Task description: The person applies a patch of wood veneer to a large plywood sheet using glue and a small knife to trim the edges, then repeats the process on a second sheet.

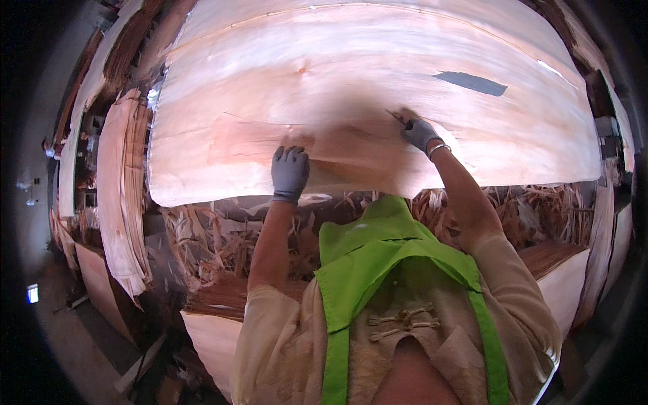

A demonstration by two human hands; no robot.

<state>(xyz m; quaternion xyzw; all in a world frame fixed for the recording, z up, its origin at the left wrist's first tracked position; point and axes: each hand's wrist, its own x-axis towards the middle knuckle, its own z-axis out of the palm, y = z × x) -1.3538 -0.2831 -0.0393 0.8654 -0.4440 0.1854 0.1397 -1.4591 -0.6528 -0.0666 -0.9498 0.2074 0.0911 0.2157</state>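
Observation:
A wide, pale wood veneer sheet (256, 88) spreads in front of me, with streaky grain and a small knot. My left hand (290, 172), in a grey glove with bare fingertips, rests on its near part, fingers laid flat. Farther right, my right hand (420, 129), gloved alike and with a band at the wrist, is closed around a thin, dark tool (393, 115) whose kind I cannot make out. Its tip is close to the veneer surface. A brownish shadow lies between the hands. Beyond the right hand, a dark, elongated gap or patch (472, 83) shows in the sheet.
Tattered veneer strips (202, 246) are heaped below the sheet's near edge. A bundle of veneer (121, 192) stands at the left, and stacked sheets (560, 270) lie at the near right. A thin strip (378, 5) crosses the sheet's far part.

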